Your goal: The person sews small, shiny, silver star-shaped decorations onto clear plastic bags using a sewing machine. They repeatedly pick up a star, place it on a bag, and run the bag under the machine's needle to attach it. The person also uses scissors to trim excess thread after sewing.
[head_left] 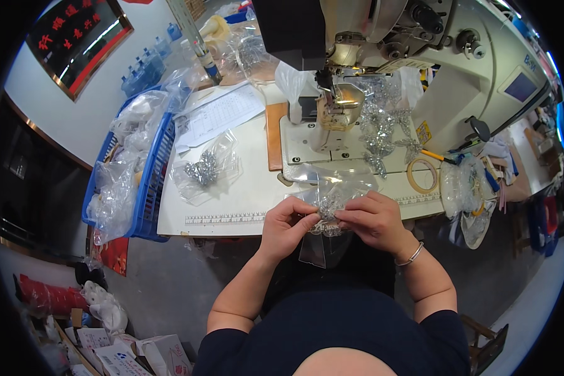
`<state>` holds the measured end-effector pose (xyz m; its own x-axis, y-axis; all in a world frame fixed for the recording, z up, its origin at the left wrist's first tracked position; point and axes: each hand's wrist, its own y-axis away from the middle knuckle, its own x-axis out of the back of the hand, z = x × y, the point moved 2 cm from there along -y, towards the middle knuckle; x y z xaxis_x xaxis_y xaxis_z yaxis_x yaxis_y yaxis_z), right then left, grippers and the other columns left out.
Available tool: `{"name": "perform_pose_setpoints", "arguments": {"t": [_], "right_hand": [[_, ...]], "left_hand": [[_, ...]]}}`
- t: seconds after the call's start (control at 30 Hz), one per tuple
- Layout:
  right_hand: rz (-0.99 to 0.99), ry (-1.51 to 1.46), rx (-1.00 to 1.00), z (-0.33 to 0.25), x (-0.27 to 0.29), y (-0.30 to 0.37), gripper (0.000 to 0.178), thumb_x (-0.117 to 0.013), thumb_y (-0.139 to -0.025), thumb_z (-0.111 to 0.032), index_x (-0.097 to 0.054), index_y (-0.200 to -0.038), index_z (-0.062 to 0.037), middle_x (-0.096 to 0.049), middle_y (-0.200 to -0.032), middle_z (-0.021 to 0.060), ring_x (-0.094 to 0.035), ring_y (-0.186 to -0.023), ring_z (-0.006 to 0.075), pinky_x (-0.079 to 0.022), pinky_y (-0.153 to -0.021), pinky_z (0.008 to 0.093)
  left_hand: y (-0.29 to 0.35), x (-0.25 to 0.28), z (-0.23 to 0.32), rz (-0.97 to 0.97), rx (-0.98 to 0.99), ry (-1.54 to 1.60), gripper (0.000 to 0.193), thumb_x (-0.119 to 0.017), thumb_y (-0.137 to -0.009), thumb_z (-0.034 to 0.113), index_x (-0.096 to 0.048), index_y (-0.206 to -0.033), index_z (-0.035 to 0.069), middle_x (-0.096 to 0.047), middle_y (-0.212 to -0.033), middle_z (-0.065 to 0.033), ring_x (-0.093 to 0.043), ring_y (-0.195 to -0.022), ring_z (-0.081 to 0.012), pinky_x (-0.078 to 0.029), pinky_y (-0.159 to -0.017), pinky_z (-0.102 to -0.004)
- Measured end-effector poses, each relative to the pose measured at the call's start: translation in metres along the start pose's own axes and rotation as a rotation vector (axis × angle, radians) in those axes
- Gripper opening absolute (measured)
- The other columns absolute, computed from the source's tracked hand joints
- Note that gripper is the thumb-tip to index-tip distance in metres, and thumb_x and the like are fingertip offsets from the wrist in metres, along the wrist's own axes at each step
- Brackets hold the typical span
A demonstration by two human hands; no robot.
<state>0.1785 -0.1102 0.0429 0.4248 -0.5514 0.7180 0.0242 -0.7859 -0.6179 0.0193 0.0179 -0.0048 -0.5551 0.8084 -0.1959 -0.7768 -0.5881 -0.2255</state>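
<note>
At the table's front edge, below the sewing machine, both hands pinch a silvery, sparkling ornament. My left hand grips its left side between thumb and fingertips. From the right, my right hand, a bangle at its wrist, has finger and thumb closed on it. A clear plastic bag lies around and behind the ornament, and a clear flap hangs below the hands. How much of the ornament is inside the plastic I cannot tell. Another silvery piece rests on clear plastic at the left.
A blue basket full of clear plastic bags stands left of the white table. Papers lie behind. Several silvery pieces are heaped beside the machine. A tape roll and a bag of bits sit at the right.
</note>
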Motion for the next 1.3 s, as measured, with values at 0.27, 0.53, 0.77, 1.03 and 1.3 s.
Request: {"name": "perform_pose_setpoints", "arguments": {"t": [0.27, 0.53, 0.77, 1.03, 1.3], "right_hand": [[0.142, -0.109, -0.162, 0.007, -0.005, 0.010, 0.023, -0.074, -0.070, -0.016, -0.068, -0.092, -0.0136, -0.062, -0.083, 0.0031, -0.055, -0.065, 0.0210, -0.046, -0.057, 0.0287], [0.278, -0.619, -0.607, -0.012, -0.027, 0.046, 0.026, -0.063, -0.089, -0.024, -0.061, -0.099, -0.0006, -0.059, -0.084, 0.0053, -0.051, -0.064, 0.0093, -0.044, -0.064, 0.0222], [0.083, -0.799, -0.610, -0.029, -0.042, 0.015, 0.024, -0.058, -0.091, -0.015, -0.060, -0.108, 0.0012, -0.063, -0.098, 0.0087, -0.058, -0.073, 0.0104, -0.048, -0.069, 0.0245], [0.310, -0.837, -0.681, -0.019, -0.038, -0.003, 0.038, -0.070, -0.081, -0.003, -0.059, -0.117, 0.0013, -0.063, -0.083, 0.0016, -0.055, -0.075, 0.0061, -0.046, -0.069, 0.0220], [0.133, -0.942, -0.693, -0.006, -0.017, -0.009, 0.056, -0.070, -0.079, -0.004, -0.049, -0.131, -0.0011, -0.056, -0.075, -0.0031, -0.051, -0.071, 0.0043, -0.044, -0.069, 0.0200]], "left_hand": [[0.002, 0.001, -0.002, 0.113, 0.019, 0.094, 0.019, -0.064, -0.082, -0.005, -0.057, -0.100, -0.002, -0.058, -0.092, -0.0051, -0.057, -0.083, -0.0087, -0.048, -0.073, -0.0221], [0.008, -0.007, 0.024, 0.318, -0.515, 0.279, 0.071, -0.055, -0.080, -0.015, -0.021, -0.138, 0.008, -0.025, -0.142, -0.0179, -0.054, -0.107, -0.0207, -0.048, -0.087, -0.0319], [0.024, -0.019, 0.003, 0.161, 0.031, 0.936, 0.058, -0.055, -0.085, -0.001, -0.034, -0.138, 0.013, -0.047, -0.133, -0.0067, -0.043, -0.126, -0.0232, -0.037, -0.105, -0.0396], [0.006, -0.020, 0.002, 0.151, -0.078, 0.906, 0.046, -0.047, -0.093, 0.001, -0.037, -0.137, 0.012, -0.048, -0.132, -0.0100, -0.050, -0.120, -0.0264, -0.040, -0.103, -0.0441], [0.007, -0.025, -0.002, 0.068, -0.026, 0.965, 0.048, -0.046, -0.093, 0.004, -0.038, -0.137, 0.020, -0.039, -0.141, -0.0029, -0.041, -0.128, -0.0260, -0.041, -0.103, -0.0454]]}}
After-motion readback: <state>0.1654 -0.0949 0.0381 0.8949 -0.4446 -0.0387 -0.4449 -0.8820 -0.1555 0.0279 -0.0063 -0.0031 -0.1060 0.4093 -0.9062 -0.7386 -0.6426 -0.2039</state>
